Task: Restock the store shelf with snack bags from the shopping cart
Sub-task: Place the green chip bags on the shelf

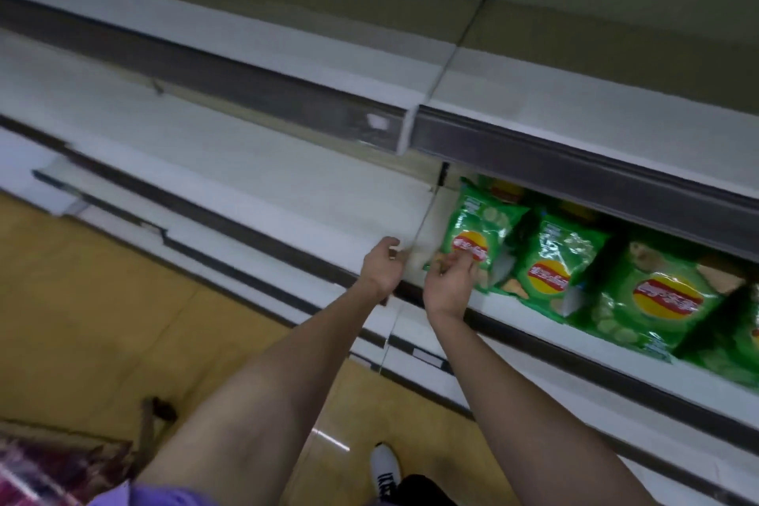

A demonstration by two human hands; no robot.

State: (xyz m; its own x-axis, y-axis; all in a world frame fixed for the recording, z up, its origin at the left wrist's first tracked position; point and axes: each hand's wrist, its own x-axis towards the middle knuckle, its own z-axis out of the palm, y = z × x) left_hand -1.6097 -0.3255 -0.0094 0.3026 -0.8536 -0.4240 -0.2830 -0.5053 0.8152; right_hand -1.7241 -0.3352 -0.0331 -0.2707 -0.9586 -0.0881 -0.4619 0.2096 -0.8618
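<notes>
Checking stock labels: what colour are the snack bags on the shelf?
The snack bags are green with a red-and-yellow round logo, seen in the head view.

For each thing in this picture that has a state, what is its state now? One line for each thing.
Leftmost green chip bag: standing on the shelf, leaning back, touched at its lower part by the right hand.
Second green chip bag: on the shelf, leaning, untouched.
Third green chip bag: on the shelf, leaning, untouched.
Right hand: fingers curled at the leftmost bag.
Left hand: loosely curled, holding nothing.
Shelf: bare left of the bags.
</notes>
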